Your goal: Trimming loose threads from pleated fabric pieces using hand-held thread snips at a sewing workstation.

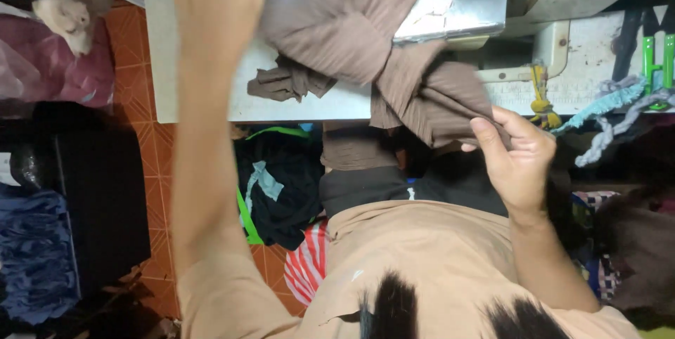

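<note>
- Head view, looking down over the person's own chest and arms: a piece of ribbed brown fabric (351, 22) lies bunched on the pale table (309, 103) of a sewing machine, filling the top middle of the picture.
- One end of the fabric spills over the table's near edge and hangs down toward the person's lap; a smaller crumpled fold of it sits on the table a little to the left.
- The right hand (517, 160) is closed on the hanging end, thumb on top and fingers curled underneath, pinching the cloth just below the table edge.
- The left arm reaches up the left side of the picture, across the table; the left hand itself is cut off by the top edge (so whether it is open or gripping cannot be told).
- A grey metal part of the sewing machine (457, 8) rests over the fabric at the top, right of centre, with the machine's cream body stretching off to the right.
- Strips of light blue and grey cloth (612, 110) dangle near the machine's right end, beside a yellow tie and a green clip.
- Below the table lies a heap of dark clothes (281, 184) with green and pale blue trim, and a red-and-white striped piece close to the person's tan shirt (422, 261).
- The floor is orange tile (133, 50); dark bags and blue cloth sit along the left side.
</note>
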